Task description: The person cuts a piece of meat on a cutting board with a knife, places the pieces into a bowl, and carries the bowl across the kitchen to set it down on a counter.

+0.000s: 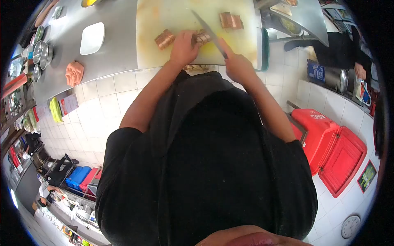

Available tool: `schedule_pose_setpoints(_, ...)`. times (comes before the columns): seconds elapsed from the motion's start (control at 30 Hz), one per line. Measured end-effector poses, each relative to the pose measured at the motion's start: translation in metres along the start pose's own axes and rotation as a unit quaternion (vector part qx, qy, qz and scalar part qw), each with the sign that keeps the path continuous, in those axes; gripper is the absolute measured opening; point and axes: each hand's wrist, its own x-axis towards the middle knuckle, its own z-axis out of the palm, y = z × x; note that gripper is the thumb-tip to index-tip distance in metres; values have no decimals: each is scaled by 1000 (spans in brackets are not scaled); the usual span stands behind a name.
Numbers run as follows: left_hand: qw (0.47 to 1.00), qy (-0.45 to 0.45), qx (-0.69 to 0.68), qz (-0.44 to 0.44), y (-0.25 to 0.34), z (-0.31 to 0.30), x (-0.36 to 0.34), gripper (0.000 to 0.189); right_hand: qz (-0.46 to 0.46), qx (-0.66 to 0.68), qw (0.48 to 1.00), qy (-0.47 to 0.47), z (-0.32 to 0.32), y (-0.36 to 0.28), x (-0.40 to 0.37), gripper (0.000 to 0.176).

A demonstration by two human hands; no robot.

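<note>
My right hand (239, 67) grips the handle of a kitchen knife (203, 25), its blade slanting up and left across the cutting board. My left hand (184, 49) has its fingers curled against a piece of pork belly (202, 37), close beside the blade. Cuts show across that piece. Another chunk of pork belly (165, 39) lies just left of my left hand, and one more, a pale and brown block (231, 21), sits right of the knife. All rest on the large white cutting board (158, 14), which is wet and stained yellowish.
Left of the board, the steel counter (119, 37) carries a white square dish (92, 38), a crumpled orange cloth (74, 73) and several metal bowls (46, 56). A red cooler box (318, 131) stands open behind on the right. Another person (336, 51) is at the far right.
</note>
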Motion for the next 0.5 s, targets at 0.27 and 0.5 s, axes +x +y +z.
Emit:
schedule_pose_setpoints(0.27,999,18,16,35,13,-1,3,52,8,-79,996,-35,-13,18,-19,90)
schedule_pose_setpoints(0.5,995,38,17,89,11,10,12,48,-18,-115,992,-57,-23,15,-16,93)
